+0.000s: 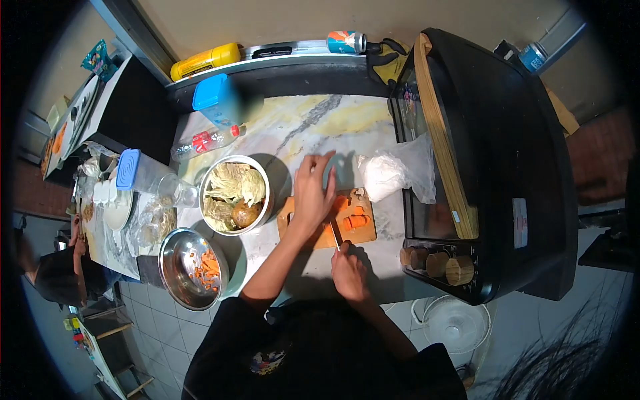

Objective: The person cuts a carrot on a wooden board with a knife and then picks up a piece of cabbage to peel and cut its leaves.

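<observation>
A wooden cutting board point(363, 235) lies on the counter in front of me, with orange carrot pieces point(355, 222) on its right half. In my right hand point(349, 273) is a knife point(335, 233), its blade pointing away from me over the board. My left hand point(313, 190) hovers above the board's left part, fingers apart and nothing visible in them; the palm side is hidden. Left of the board stands a white container point(268, 213) holding leafy cabbage and a brown potato. Nearer to me, a steel bowl point(175, 288) holds cut carrot strips point(205, 270).
A tied plastic bag of white stuff point(383, 175) sits beside a large black oven point(507, 180) on the right. Farther left are a plastic bottle point(207, 140), a blue-lidded tub point(212, 93) and a clear jug point(152, 177). Another person point(60, 273) stands at far left.
</observation>
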### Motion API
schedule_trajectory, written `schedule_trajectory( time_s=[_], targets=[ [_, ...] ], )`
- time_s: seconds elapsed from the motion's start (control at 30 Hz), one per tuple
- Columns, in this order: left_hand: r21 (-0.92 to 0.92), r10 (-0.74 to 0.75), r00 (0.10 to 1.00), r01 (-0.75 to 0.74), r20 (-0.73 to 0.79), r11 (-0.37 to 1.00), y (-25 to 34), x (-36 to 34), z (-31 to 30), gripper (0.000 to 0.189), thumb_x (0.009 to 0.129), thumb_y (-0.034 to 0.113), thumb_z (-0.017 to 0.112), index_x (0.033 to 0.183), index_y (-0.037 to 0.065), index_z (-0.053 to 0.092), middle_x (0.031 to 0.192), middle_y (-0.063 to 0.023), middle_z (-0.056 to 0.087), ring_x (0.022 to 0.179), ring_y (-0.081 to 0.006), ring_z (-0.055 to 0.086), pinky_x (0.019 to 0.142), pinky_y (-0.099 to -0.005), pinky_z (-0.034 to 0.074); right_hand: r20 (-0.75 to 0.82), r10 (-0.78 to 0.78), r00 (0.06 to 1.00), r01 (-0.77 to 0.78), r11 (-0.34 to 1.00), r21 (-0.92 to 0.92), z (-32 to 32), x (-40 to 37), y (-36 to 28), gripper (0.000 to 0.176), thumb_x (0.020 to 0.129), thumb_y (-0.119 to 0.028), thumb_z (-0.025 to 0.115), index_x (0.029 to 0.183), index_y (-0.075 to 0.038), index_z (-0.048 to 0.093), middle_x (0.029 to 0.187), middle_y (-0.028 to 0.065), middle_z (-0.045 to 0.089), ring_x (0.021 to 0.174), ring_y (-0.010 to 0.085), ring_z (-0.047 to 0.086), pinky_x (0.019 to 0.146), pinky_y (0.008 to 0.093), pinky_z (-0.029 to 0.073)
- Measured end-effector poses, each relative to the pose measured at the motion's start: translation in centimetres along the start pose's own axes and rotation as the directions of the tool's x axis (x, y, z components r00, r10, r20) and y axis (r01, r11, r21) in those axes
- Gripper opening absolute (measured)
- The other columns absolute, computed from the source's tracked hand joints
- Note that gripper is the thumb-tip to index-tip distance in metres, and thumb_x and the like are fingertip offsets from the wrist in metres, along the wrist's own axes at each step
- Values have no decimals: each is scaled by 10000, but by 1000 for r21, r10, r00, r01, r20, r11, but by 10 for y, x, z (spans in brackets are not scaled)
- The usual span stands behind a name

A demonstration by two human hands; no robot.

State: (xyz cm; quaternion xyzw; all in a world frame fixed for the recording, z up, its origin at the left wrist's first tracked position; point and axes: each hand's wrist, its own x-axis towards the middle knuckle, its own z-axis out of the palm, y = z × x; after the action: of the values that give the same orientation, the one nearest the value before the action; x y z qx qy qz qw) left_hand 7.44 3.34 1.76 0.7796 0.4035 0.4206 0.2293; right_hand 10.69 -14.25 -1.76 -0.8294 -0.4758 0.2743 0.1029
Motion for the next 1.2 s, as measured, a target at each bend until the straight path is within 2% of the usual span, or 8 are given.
schedule_trajectory(
  time_s=[0.07,0.13,0.27,0.37,0.6,0.83,1.03,1.2],
  targets=[
    [-8,-161,970,165,184,986,18,-22,-30,238,835,69,617,1070,41,641,910,-180,590,745,-372,612,655,-439,469,-52,-31,998,31,1000,1,2,0,1,267,975,-238,434,1031,22,453,680,252,622,687,444,637,603,527,515],
    [86,-161,910,139,382,987,17,-50,-48,226,801,40,629,1027,40,652,880,-184,605,731,-388,625,631,-452,485,-55,-38,998,40,999,24,4,1,3,258,974,-233,434,1025,19,456,678,250,621,685,445,634,602,530,511],
    [75,-176,868,160,464,984,5,-88,-54,206,753,49,654,953,1,637,917,-205,608,806,-369,622,695,-433,504,-57,-81,995,86,992,93,-5,2,4,250,971,-206,432,1019,38,456,664,269,603,678,466,611,594,546,483],
    [52,-67,917,51,392,997,-1,-101,-42,188,749,25,653,933,-12,645,883,-198,615,784,-380,616,690,-444,501,-66,-112,991,121,984,134,-2,1,8,254,968,-193,432,1021,53,462,652,292,581,666,482,589,586,564,457],
    [105,-112,944,83,309,991,2,-106,-30,233,735,27,648,967,2,660,888,-175,614,809,-351,614,718,-425,480,-111,-151,982,161,983,87,0,0,7,239,963,-188,436,1029,42,452,646,281,583,653,481,584,583,565,453],
    [98,-113,938,85,327,992,0,-108,-31,291,728,27,654,1018,3,665,878,-151,612,790,-332,610,701,-411,458,-49,-99,994,100,995,14,-5,-5,6,253,960,-194,446,1055,40,469,653,272,595,642,465,595,599,553,475],
    [91,-102,939,76,327,993,2,-107,-33,300,742,38,658,1039,-6,656,896,-154,613,780,-332,612,703,-410,457,-102,-116,988,120,992,36,-8,-9,9,290,963,-194,439,1100,55,493,677,285,597,667,475,592,619,568,462],
    [-9,-118,935,129,334,992,3,-102,-38,255,756,12,651,1008,-26,647,897,-169,617,794,-361,610,703,-433,486,-94,-107,990,117,987,109,-10,-9,10,256,962,-182,438,1030,50,523,662,292,584,653,486,578,608,574,448]
  ],
)
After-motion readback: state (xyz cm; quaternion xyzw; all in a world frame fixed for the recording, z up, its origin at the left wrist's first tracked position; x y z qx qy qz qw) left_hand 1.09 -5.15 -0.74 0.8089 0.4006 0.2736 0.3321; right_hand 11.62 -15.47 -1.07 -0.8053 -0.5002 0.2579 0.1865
